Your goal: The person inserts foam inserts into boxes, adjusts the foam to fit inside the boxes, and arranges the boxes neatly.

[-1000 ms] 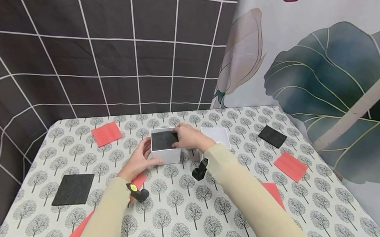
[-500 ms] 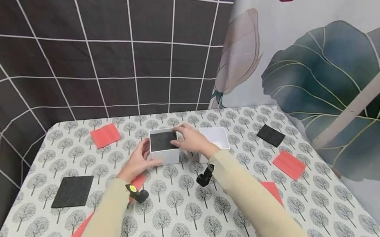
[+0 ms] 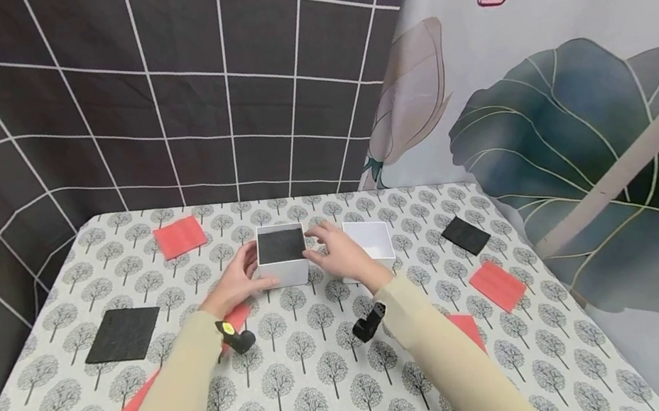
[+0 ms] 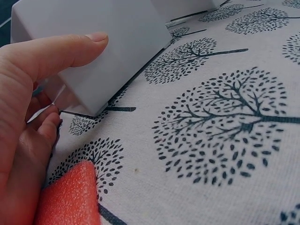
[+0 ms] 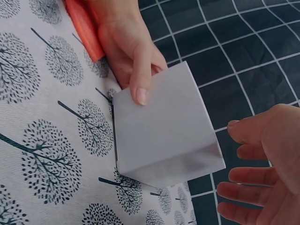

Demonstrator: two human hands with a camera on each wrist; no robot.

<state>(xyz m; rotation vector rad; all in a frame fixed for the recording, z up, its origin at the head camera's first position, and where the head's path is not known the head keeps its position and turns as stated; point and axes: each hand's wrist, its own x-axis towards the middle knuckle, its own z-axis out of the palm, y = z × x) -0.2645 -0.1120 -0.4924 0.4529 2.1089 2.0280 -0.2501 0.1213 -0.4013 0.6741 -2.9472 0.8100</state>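
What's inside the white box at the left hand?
A flat black piece shows inside the white box, filling most of the visible interior in the head view. Whatever lies beneath it is covered; the wrist views show only the box's outside.

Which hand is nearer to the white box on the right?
Right. The right hand is just left of that white box, partly overlapping it in the head view; the left hand is farther left, holding the other box.
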